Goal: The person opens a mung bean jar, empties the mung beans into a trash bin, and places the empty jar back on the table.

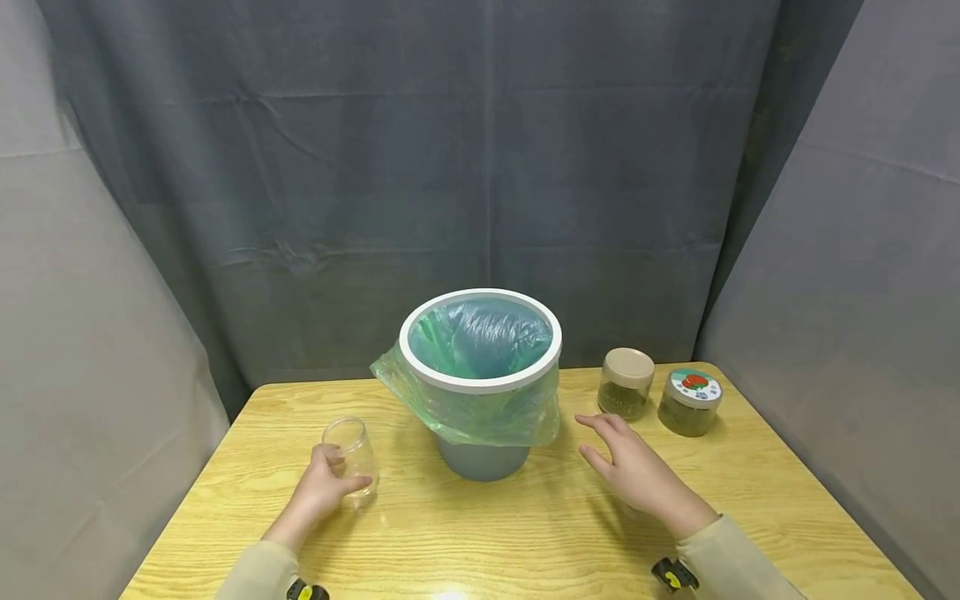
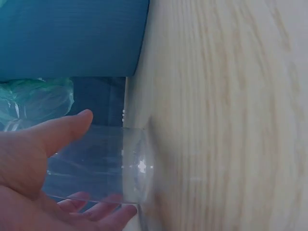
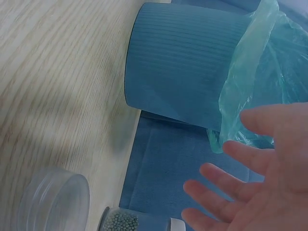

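Observation:
On the table's left, an upright clear cup [image 1: 358,458] stands with my left hand [image 1: 326,483] around it. In the left wrist view the thumb lies along one side of the cup [image 2: 96,163] and the fingertips [image 2: 126,211] along the other. My right hand [image 1: 630,467] is held above the table, fingers spread, holding nothing. Nearest to it is a lidded jar [image 1: 626,387] with greenish contents; the right wrist view shows small beads [image 3: 121,222]. Right of that jar is another [image 1: 688,408], its lid bearing a red-fruit picture.
A grey-blue bin [image 1: 480,462] stands mid-table, with a white rim ring [image 1: 480,386] and a green plastic bag [image 1: 495,417] draped outside. A clear round ridged thing [image 3: 36,204], partly cut off, lies low in the right wrist view. Grey cloth [image 1: 360,167] hangs behind the table.

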Action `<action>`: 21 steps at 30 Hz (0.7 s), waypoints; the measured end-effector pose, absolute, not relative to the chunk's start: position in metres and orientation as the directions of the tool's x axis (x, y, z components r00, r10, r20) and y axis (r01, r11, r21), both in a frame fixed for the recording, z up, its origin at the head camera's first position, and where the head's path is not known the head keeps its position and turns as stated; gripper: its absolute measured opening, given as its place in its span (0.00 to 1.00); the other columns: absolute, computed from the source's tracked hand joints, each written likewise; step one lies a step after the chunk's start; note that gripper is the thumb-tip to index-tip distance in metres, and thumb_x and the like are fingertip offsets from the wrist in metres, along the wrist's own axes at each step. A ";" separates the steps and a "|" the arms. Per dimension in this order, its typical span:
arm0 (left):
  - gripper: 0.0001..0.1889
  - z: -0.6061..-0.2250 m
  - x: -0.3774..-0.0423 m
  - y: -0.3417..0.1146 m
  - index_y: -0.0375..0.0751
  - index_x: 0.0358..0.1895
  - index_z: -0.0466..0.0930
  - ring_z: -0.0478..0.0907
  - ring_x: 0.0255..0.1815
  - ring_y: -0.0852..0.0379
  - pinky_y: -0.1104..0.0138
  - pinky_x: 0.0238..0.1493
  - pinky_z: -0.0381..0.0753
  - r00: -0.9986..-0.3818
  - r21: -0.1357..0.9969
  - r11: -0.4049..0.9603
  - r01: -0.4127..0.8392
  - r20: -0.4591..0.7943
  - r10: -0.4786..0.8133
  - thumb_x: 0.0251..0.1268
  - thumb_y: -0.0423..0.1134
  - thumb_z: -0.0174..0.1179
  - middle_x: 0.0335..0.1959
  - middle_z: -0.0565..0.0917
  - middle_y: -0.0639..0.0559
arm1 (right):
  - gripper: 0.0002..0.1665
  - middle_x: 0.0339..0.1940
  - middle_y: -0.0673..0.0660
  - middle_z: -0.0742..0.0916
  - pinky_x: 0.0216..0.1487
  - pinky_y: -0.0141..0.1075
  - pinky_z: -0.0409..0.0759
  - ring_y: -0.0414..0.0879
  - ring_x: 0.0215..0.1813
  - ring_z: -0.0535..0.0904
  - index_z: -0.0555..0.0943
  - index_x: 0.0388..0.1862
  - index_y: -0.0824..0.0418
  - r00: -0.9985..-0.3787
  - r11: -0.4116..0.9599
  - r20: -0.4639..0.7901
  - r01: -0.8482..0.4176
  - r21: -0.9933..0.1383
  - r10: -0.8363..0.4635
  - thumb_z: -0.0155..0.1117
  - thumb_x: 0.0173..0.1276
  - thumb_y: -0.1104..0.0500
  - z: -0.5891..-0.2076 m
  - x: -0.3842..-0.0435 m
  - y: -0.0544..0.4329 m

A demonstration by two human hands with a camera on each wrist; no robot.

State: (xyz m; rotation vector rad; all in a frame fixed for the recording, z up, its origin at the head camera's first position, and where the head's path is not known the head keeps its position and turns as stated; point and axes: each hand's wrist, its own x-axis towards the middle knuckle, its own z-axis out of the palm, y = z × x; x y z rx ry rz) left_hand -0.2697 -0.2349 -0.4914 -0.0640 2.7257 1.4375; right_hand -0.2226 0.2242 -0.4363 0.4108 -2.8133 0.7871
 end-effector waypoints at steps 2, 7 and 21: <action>0.47 -0.489 -0.268 -0.235 0.24 0.72 0.49 0.63 0.72 0.21 0.36 0.72 0.66 -0.998 0.828 0.557 -0.061 -0.064 -0.014 0.61 0.39 0.74 0.68 0.65 0.20 | 0.28 0.66 0.67 0.77 0.62 0.62 0.79 0.67 0.65 0.78 0.73 0.73 0.62 -0.943 0.821 0.256 -0.315 -0.476 -0.213 0.61 0.78 0.56 -0.437 -0.223 0.224; 0.52 -0.478 -0.262 -0.235 0.28 0.76 0.42 0.58 0.74 0.21 0.35 0.70 0.67 -0.999 0.848 0.528 -0.042 -0.041 -0.013 0.63 0.41 0.73 0.72 0.61 0.23 | 0.28 0.65 0.67 0.78 0.62 0.61 0.79 0.66 0.65 0.78 0.73 0.73 0.62 -0.941 0.821 0.262 -0.318 -0.473 -0.213 0.62 0.78 0.56 -0.438 -0.222 0.225; 0.50 -0.444 -0.246 -0.223 0.33 0.76 0.51 0.54 0.75 0.32 0.37 0.72 0.59 -0.942 0.755 0.608 0.243 0.334 -0.038 0.58 0.40 0.77 0.72 0.62 0.33 | 0.26 0.65 0.66 0.78 0.61 0.60 0.80 0.66 0.64 0.79 0.75 0.71 0.62 -0.937 0.834 0.290 -0.315 -0.453 -0.196 0.63 0.77 0.57 -0.437 -0.220 0.224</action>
